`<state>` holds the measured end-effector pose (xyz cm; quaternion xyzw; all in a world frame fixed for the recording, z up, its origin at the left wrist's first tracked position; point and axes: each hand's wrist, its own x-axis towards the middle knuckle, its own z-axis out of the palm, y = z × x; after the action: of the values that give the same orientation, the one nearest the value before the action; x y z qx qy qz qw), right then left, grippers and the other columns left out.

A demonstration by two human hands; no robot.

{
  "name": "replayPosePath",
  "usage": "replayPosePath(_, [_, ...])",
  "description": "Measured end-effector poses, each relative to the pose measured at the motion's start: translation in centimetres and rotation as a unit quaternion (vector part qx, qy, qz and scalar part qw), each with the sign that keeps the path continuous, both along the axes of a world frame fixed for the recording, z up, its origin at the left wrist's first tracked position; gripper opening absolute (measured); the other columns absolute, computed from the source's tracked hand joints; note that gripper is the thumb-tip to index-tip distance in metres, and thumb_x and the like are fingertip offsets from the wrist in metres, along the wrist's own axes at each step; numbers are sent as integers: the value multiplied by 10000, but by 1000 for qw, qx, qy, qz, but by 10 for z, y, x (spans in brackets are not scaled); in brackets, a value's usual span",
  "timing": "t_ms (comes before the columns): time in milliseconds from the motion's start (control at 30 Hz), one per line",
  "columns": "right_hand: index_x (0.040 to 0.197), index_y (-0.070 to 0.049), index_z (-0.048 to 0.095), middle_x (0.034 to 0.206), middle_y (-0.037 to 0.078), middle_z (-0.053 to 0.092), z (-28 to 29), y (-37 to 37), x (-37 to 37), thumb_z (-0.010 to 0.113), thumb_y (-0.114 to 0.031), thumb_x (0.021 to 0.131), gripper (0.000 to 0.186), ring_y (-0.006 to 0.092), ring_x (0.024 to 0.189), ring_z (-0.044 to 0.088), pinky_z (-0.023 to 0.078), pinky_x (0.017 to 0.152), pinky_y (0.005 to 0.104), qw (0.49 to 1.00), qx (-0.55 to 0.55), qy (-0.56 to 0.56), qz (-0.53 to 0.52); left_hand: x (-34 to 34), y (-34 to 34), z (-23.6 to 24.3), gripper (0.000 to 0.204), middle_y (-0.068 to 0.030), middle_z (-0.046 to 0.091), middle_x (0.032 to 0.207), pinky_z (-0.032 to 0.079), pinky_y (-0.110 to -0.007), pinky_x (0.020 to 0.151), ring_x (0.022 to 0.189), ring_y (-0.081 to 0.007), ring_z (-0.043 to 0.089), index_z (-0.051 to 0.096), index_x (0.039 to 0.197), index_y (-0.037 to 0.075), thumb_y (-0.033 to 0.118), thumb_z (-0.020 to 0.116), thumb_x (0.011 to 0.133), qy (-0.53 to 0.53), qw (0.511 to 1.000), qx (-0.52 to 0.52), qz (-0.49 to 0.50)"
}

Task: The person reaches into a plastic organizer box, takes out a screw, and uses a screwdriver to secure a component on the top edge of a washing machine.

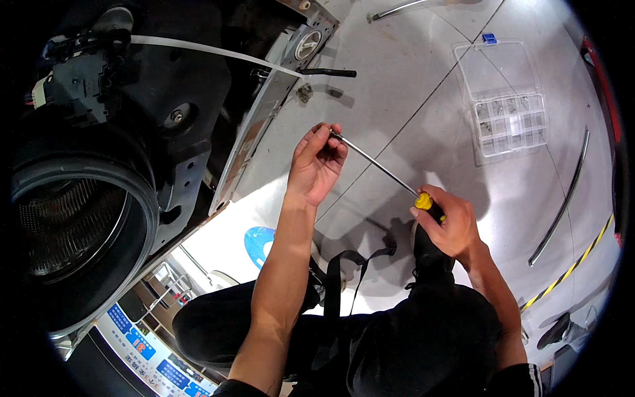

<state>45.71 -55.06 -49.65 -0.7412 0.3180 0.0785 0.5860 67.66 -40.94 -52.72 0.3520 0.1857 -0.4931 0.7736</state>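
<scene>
We hold a screwdriver point(390, 173) between both hands over the grey floor point(423, 106).

At centre frame our right hand point(452, 227) is clenched around the yellow-and-black handle, and the thin metal shaft runs up and left to our left hand point(316, 162), whose fingertips pinch the tip. Whether anything small sits at that tip, we cannot tell. Filling the left of the frame is an opened washing machine point(132, 132) with its dark drum point(73, 218) at lower left, a white strap point(211, 53) crossing its top. At upper right a clear compartment box point(509, 122) lies open on the floor, well apart from our hands. A curved metal strip point(562, 202) lies at right, and our dark-trousered knees fill the bottom.
</scene>
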Motion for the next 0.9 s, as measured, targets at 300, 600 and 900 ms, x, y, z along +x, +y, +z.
replayPosePath(300, [1030,-18,593,799,189,609,2,-2,2,646,-202,756,334,335,716,603,471,670,338,1000,-3,12,7,3,1,1,108,-82,611,950,527,-225,724,743,-95,594,593,948,33,102,593,865,-30,998,41,-40])
replayPosePath(600, [1099,-6,568,819,196,609,4,6,2,655,-173,751,396,319,712,617,476,635,352,999,-41,15,4,-4,2,-6,113,-86,615,946,530,-223,719,717,-97,594,596,934,31,120,599,865,-27,993,113,-33])
replayPosePath(900, [1279,-60,484,923,72,639,-14,-6,9,577,-237,886,441,94,693,584,460,605,230,906,419,28,-47,19,7,-4,104,-62,606,889,507,-241,711,721,-99,566,596,905,25,119,603,861,-50,992,115,2])
